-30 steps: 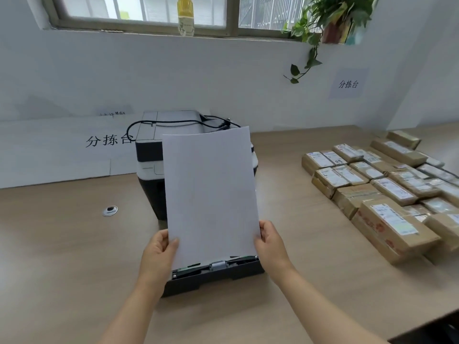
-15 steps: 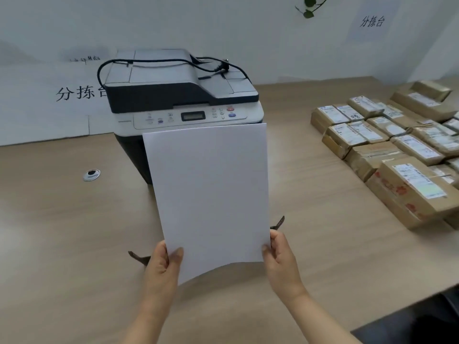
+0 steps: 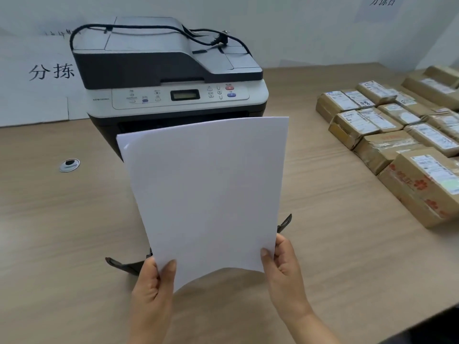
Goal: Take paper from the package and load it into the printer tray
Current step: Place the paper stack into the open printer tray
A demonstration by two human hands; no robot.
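A white sheaf of paper [image 3: 208, 194] is held up in front of me, tilted, with its lower edge curved. My left hand [image 3: 151, 291] pinches its lower left corner and my right hand [image 3: 283, 266] pinches its lower right corner. Behind it stands the grey and black printer [image 3: 169, 68] with a black power cable [image 3: 139, 28] lying on its lid. The paper hides most of the pulled-out tray; only its dark corners [image 3: 124, 265] show beside my hands. No paper package is in view.
The printer stands on a wooden table [image 3: 49, 219]. Several taped cardboard parcels [image 3: 402, 150] with labels lie in rows at the right. A round cable grommet [image 3: 70, 165] sits in the tabletop at left. White sheets with printed characters hang on the wall [image 3: 49, 73].
The view has tilted down and closer, so the printer's top and panel now show above the paper. The paper sits lower against the printer, still held at both lower corners.
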